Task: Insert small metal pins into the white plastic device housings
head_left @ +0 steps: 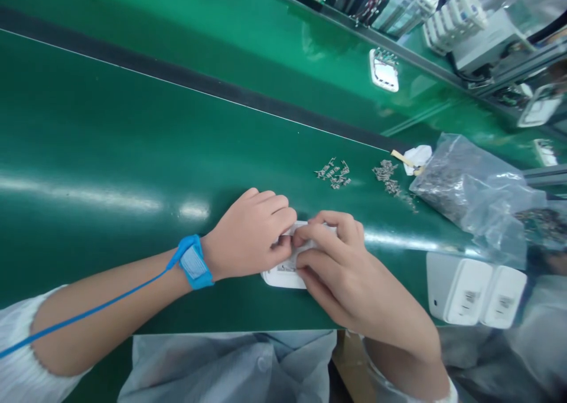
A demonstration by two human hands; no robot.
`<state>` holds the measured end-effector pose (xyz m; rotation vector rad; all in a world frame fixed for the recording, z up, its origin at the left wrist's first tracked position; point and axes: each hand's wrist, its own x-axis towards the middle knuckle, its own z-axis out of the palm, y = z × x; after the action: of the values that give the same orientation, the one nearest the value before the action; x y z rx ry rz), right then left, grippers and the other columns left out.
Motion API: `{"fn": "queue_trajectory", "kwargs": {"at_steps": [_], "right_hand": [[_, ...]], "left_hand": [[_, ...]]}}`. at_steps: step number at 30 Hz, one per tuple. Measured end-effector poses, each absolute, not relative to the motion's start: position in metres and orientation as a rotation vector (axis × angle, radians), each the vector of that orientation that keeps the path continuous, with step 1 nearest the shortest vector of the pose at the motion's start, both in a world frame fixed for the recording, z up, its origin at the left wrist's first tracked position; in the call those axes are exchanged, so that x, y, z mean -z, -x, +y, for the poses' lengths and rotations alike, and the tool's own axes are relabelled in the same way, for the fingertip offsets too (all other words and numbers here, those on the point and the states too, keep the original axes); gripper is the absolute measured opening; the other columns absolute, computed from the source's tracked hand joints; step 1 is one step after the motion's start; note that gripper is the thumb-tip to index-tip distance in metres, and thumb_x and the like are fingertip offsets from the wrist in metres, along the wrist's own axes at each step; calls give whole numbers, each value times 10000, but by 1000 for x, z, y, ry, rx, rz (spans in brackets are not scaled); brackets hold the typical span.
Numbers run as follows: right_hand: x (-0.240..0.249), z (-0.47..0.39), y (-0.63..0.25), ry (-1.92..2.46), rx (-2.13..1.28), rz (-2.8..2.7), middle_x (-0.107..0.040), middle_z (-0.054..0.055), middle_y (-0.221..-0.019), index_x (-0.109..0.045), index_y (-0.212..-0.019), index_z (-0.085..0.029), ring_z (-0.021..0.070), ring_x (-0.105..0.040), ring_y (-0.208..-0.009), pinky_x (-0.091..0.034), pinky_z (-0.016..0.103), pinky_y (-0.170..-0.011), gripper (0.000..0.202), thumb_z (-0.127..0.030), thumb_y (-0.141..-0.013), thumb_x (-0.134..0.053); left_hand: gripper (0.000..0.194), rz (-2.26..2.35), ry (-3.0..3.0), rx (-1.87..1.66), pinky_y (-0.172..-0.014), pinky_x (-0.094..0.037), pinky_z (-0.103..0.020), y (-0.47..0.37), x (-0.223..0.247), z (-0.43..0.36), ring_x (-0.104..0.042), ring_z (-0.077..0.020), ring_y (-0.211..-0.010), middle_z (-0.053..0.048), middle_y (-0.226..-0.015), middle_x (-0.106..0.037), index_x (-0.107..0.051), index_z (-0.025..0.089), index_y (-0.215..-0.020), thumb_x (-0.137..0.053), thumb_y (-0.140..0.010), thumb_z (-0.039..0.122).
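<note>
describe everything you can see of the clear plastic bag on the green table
The clear, crinkled plastic bag lies on its side on the green tabletop, to the right of the small metal parts. Its film looks thin and shiny, with glare on the folds. Many small grey metal-looking pieces fill its left end, while the right part is mostly loose, rumpled film. A white scrap lies by its upper left edge. Neither hand touches it.

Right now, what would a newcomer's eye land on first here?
Probably the bright blue strap on the left wrist, vivid against the green bench. Next, the left hand and right hand, close together over a white casing. Then the shiny clear bag at right, with small metal parts inside.
</note>
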<state>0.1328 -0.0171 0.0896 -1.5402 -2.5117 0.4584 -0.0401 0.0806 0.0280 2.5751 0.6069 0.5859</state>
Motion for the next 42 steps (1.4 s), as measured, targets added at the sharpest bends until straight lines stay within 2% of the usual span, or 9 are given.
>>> {"fn": "queue_trajectory", "kwargs": {"at_steps": [7,16,21,27,36,42], "right_hand": [[-98,-16,-142,1524,-678,-2598,-623,105,-1148,-666,-912,-163,322,-412,-1212,-385,497,-912,245,-121,-991,-438],[-98,-11,-146,1489,-713,-2589,-674,63,-1036,-695,-904,-194,319,-401,-1226,-363,479,-926,231,-152,-996,-487],[-97,-11,-145,1550,-815,-2508,-672,57,-1009,-681,-1004,-221,298,-398,-1227,-357,487,-961,232,-117,-992,-474],[-100,-8,-144,1553,-909,-2464,-637,56,-880,-626,-801,-185,281,-415,-1150,-370,480,-941,288,-40,-963,-438],[-98,-10,-134,1639,-805,-2533,-585,64,-834,-576,-729,-172,300,-374,-1130,-361,501,-920,352,85,-854,-371],[-96,-6,-136,1636,-860,-2491,-591,53,-867,-586,-762,-165,255,-399,-1060,-373,437,-875,293,46,-892,-431]], "left_hand": [[146,593,-2604,-563,-646,-275,-343,41,-28,81,-457,-159,-715,-5,-740,-530,-452,191,-705,-518,-834,202],[130,584,-2611,-553,-648,-269,-347,40,-29,82,-453,-158,-715,-2,-738,-519,-452,191,-710,-517,-822,195],[115,580,-2612,-543,-644,-264,-347,40,-28,82,-451,-161,-711,-9,-741,-523,-453,190,-715,-512,-814,191],[108,572,-2638,-549,-650,-265,-355,40,-27,80,-456,-167,-717,-11,-740,-529,-464,191,-723,-510,-821,196],[142,568,-2660,-574,-641,-259,-362,38,-25,80,-444,-167,-697,-7,-705,-516,-463,193,-694,-533,-814,224],[163,561,-2665,-604,-634,-253,-360,38,-25,80,-446,-164,-688,-7,-693,-513,-458,193,-684,-538,-818,240]]}}
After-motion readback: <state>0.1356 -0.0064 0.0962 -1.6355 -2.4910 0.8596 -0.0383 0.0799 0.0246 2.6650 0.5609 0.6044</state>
